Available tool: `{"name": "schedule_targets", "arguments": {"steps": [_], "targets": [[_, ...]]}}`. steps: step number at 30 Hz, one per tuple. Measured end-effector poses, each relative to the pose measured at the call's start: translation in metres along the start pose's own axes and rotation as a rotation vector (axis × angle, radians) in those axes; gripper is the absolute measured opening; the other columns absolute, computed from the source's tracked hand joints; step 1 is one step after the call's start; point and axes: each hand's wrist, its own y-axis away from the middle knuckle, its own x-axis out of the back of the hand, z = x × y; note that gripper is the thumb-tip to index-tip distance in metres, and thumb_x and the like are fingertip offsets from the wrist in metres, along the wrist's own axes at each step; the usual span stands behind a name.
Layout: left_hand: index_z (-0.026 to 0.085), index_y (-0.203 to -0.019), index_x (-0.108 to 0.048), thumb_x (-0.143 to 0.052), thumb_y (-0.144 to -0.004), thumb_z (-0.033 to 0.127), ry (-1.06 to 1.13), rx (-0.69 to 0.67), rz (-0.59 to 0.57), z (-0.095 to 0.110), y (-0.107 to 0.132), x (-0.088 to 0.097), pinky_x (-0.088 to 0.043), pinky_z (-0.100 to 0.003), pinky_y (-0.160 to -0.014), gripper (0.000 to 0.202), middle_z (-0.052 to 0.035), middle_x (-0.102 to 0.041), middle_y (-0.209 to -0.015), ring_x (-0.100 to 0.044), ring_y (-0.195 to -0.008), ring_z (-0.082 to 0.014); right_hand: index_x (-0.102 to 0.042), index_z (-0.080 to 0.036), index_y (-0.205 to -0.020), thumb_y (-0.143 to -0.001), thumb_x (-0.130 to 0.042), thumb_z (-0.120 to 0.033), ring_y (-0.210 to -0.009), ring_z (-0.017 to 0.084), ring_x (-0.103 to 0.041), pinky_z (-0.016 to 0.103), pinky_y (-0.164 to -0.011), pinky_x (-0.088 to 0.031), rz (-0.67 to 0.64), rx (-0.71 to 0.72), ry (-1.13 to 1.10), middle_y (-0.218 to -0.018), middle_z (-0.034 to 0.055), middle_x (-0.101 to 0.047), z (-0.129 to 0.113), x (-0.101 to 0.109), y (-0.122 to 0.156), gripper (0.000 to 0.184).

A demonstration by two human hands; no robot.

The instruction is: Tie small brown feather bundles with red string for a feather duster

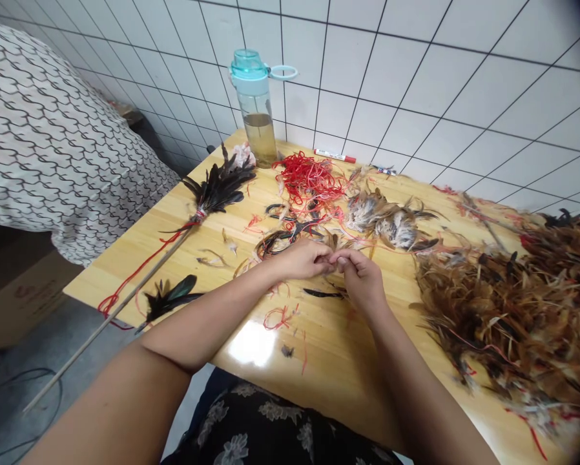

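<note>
My left hand and my right hand meet above the middle of the table, fingertips pinched together. What they pinch is too small to make out; brownish feather tips show just beyond the fingers, but I cannot tell if they are held. Below my fingers lies a dark feather. Behind the hands are a tangle of red string and a bunch of grey-brown feathers. To the left, black feathers are bound to a thin stick with red string trailing from it.
A water bottle stands by the tiled wall, near a marker. A large heap of brown feathers covers the table's right side. Black-green feathers lie at the left edge. Patterned cloth hangs beyond, over a cardboard box.
</note>
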Motion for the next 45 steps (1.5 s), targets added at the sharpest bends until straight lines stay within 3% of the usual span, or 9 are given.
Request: {"name": "schedule_targets", "arguments": {"steps": [6,12,19,23,30,35,45], "targets": [[0.013,-0.089,-0.065,-0.056,-0.081,0.026,0.272,0.084,-0.009,-0.001,0.0,0.004,-0.041,-0.019,-0.064,0.017,-0.0024,-0.068,-0.077,-0.058,-0.068,-0.0097,-0.064,-0.02,-0.082,-0.08,-0.052,-0.03,-0.066,0.015,-0.053,0.029,-0.067,-0.042,0.074,-0.094,-0.068,-0.067,-0.0005,-0.059,0.021,0.011,-0.012,0.016],[0.012,-0.088,-0.06,-0.054,-0.081,0.021,0.348,0.106,-0.006,0.002,0.001,0.003,-0.042,-0.019,-0.064,0.013,-0.0027,-0.065,-0.078,-0.056,-0.068,-0.0085,-0.066,-0.02,-0.086,-0.072,-0.063,-0.031,-0.068,0.015,-0.057,0.031,-0.069,-0.045,-0.069,-0.161,-0.166,-0.078,0.0026,-0.067,0.034,0.01,-0.014,0.018],[0.015,-0.087,-0.053,-0.057,-0.077,0.017,0.412,0.047,0.026,0.0,0.0,-0.002,-0.041,-0.02,-0.064,0.011,-0.0002,-0.063,-0.076,-0.056,-0.069,-0.0091,-0.07,-0.022,-0.087,-0.074,-0.064,-0.029,-0.068,0.016,-0.058,0.031,-0.068,-0.045,-0.072,-0.056,-0.022,-0.08,0.0024,-0.069,0.041,0.008,-0.014,0.016],[0.015,-0.089,-0.05,-0.059,-0.076,0.017,0.508,0.087,0.017,-0.004,-0.001,-0.005,-0.042,-0.02,-0.065,0.016,-0.0008,-0.064,-0.075,-0.059,-0.069,-0.0093,-0.071,-0.023,-0.077,-0.076,-0.063,-0.027,-0.076,0.018,-0.06,0.032,-0.074,-0.045,0.009,0.055,0.023,-0.081,0.003,-0.069,0.039,0.01,-0.015,0.009],[0.012,-0.086,-0.054,-0.061,-0.075,0.017,0.646,0.189,0.004,-0.003,-0.003,-0.004,-0.043,-0.02,-0.062,0.014,-0.001,-0.062,-0.07,-0.056,-0.061,-0.0073,-0.069,-0.021,-0.082,-0.082,-0.057,-0.029,-0.073,0.017,-0.057,0.031,-0.069,-0.043,0.223,0.073,0.076,-0.083,0.0041,-0.067,0.029,0.013,-0.012,0.014],[0.011,-0.084,-0.056,-0.062,-0.075,0.018,0.689,0.167,-0.001,-0.004,-0.004,-0.003,-0.042,-0.019,-0.06,0.012,-0.0002,-0.061,-0.066,-0.055,-0.058,-0.0064,-0.067,-0.023,-0.081,-0.085,-0.055,-0.025,-0.073,0.017,-0.056,0.031,-0.069,-0.042,0.107,0.192,0.146,-0.079,0.0031,-0.064,0.025,0.006,-0.008,0.013],[0.01,-0.083,-0.058,-0.063,-0.077,0.022,0.749,0.186,0.027,-0.01,-0.005,-0.006,-0.044,-0.02,-0.06,0.015,-0.0004,-0.06,-0.067,-0.057,-0.058,-0.0067,-0.068,-0.021,-0.08,-0.081,-0.058,-0.025,-0.069,0.016,-0.058,0.029,-0.066,-0.045,0.059,0.092,0.158,-0.077,0.0026,-0.065,0.042,-0.004,-0.01,0.011]]}}
